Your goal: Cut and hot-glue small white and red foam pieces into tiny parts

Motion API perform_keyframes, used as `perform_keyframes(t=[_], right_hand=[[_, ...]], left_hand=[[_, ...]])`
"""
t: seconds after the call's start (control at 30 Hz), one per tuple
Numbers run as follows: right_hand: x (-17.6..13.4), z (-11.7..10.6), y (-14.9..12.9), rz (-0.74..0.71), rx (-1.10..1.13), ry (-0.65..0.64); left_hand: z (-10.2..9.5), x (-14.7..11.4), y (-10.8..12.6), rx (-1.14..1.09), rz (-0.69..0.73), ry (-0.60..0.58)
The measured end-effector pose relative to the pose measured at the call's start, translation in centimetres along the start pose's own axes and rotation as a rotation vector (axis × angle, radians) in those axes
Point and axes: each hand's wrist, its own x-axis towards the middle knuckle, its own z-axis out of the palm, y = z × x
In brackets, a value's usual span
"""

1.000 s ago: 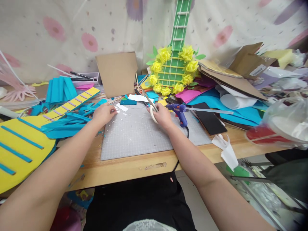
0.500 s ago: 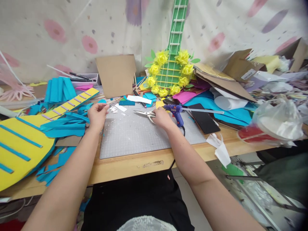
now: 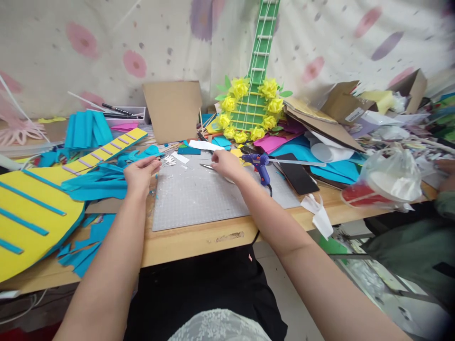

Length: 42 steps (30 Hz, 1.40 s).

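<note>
My left hand [image 3: 138, 174] is at the mat's left edge, thumb and fingers pinched; what lies between them, if anything, is too small to make out. Short white pieces [image 3: 169, 161] are beside its fingertips. My right hand [image 3: 225, 164], its fingers curled, is over the scissors [image 3: 206, 166], covering their middle. Only a blade tip and a bit of handle show, and I cannot tell whether the hand grips them. A white paper strip [image 3: 202, 145] lies just beyond. Both hands are above the grey cutting mat [image 3: 199, 203].
A blue glue gun [image 3: 261, 166] with its glue stick and a black phone [image 3: 297, 174] lie right. A yellow guitar-shaped piece [image 3: 31, 203] and blue paper strips [image 3: 101, 182] fill the left. Behind stands a green guitar shape [image 3: 254, 106] with yellow flowers. A person's sleeve [image 3: 419, 251] shows right.
My right hand has shifted left and away from me, from the scissors' handles to over their middle. My left hand stays pinched, slightly lower. More of a person shows at the right.
</note>
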Motion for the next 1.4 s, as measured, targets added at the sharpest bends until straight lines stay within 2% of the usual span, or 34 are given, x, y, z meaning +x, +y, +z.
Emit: perform_keyframes(t=[0.07, 0.13, 0.23, 0.33, 0.43, 0.53, 0.63, 0.73, 0.8, 0.87, 0.93, 1.0, 1.07, 1.17, 1.23, 1.27, 1.4], right_hand=[[1.7, 1.2, -1.5, -0.033, 0.048, -0.015], [3.3, 2.4, -2.9, -0.127, 0.032, -0.011], [4.9, 3.7, -4.8, -0.317, -0.098, -0.009], [5.6, 4.2, -6.1, -0.399, -0.272, -0.050], [6.0, 4.6, -6.6, -0.401, -0.374, -0.084], [6.3, 4.9, -6.7, -0.383, -0.378, -0.077], [6.2, 4.5, -6.4, -0.316, -0.301, -0.035], [5.9, 3.2, -6.0, -0.249, -0.123, 0.004], [5.6, 2.2, -5.5, -0.235, 0.103, -0.076], [5.2, 1.2, -4.8, -0.208, 0.384, -0.291], [4.6, 0.7, -4.3, -0.121, 0.576, -0.528], [4.0, 0.5, -3.9, -0.003, 0.589, -0.667], [3.5, 0.6, -3.9, 0.077, 0.501, -0.714], [3.0, 0.4, -4.2, 0.067, 0.342, -0.752], [3.1, 0.2, -4.2, 0.032, 0.177, -0.725], [3.2, 0.1, -4.0, 0.012, 0.072, -0.658], [4.5, 0.4, -2.5, -0.086, -0.249, -0.205]], left_hand=[[-0.2, 0.1, 0.0, -0.020, -0.001, 0.003], [-0.3, 0.3, -0.1, -0.051, 0.013, 0.011], [-0.5, 0.6, -0.5, -0.091, 0.037, 0.013], [-0.5, 0.7, -0.5, -0.099, 0.077, 0.012], [-0.5, 0.7, -0.4, -0.087, 0.119, 0.017], [-0.5, 0.8, -0.4, -0.060, 0.128, 0.041], [-0.5, 0.9, -0.5, 0.006, 0.134, 0.080], [-0.3, 1.0, -0.5, 0.013, 0.123, 0.084], [-0.2, 1.0, -0.5, -0.030, 0.095, 0.044], [-0.1, 1.1, -0.6, -0.065, 0.074, 0.014], [0.1, 1.1, -0.7, -0.082, 0.059, 0.003], [0.3, 1.1, -0.8, -0.078, 0.036, -0.001], [0.4, 1.0, -0.9, -0.030, 0.031, 0.005], [0.5, 0.8, -1.0, 0.146, 0.087, -0.019], [0.4, 0.7, -1.0, 0.298, 0.166, -0.039], [0.4, 0.7, -1.1, 0.370, 0.216, -0.027], [0.3, 0.8, -1.2, 0.575, 0.363, 0.057]])
